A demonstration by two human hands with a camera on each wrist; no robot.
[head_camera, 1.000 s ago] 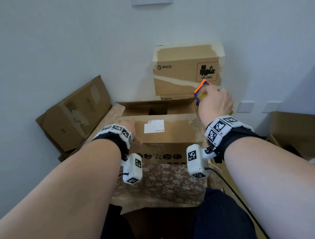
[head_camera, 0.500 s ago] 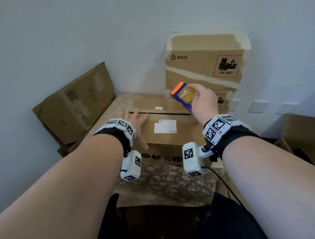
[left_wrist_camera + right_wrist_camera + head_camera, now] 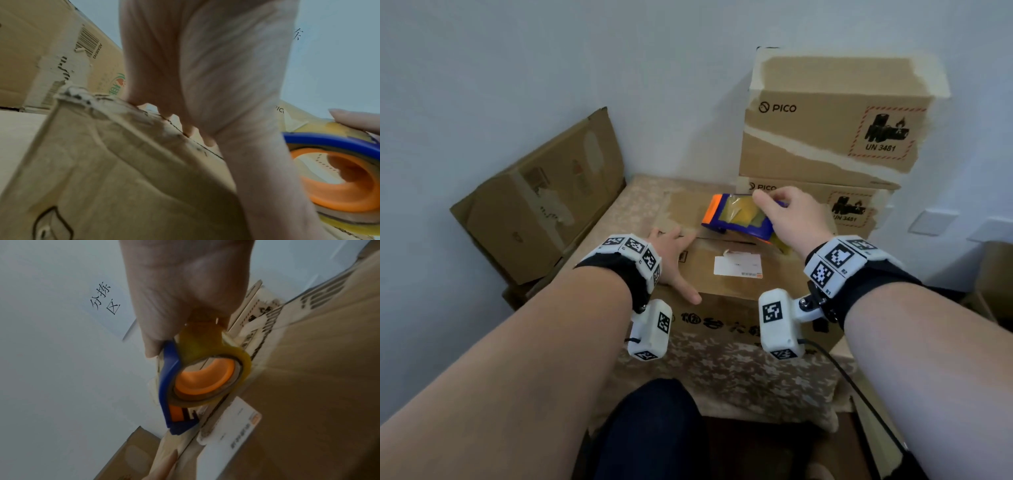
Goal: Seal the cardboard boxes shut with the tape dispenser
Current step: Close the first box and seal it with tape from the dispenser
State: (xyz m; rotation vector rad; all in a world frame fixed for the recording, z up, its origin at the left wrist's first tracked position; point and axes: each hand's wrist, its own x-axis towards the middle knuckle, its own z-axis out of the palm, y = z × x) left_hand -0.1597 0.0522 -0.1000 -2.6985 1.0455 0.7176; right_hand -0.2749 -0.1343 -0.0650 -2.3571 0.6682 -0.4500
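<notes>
Just then, the cardboard box (image 3: 726, 270) sat on the desk (image 3: 640, 202), which was draped in a pale flowered cloth, near the desk's front edge. Its two top flaps lay down flat, with the seam between them running left to right across the top, and a white shipping label (image 3: 738, 265) was stuck on the nearer flap just beside that seam.

The left hand (image 3: 673, 257) lay flat on the box's left end, fingers straight and spread, fingertips reaching the seam and the thumb pointing along the front edge; that grip was slack and held nothing, only pressing the flap down. The left wrist view showed the same palm on worn, creased cardboard.

The right hand (image 3: 796, 219) had its grip closed round the tape dispenser (image 3: 739, 219), a blue frame with an orange hub and a roll of yellowish clear tape. The fingers curled over the top of the roll, and the dispenser was tilted, its orange front end toward the left. It hung over the seam near the middle of the box's far edge; whether it touched the cardboard could not be told. The right wrist view was blurred.

Two stacked PICO boxes (image 3: 835, 137) stood at the desk's far right corner against the wall. A flattened carton (image 3: 541, 202) leaned against the wall off the desk's left edge.
</notes>
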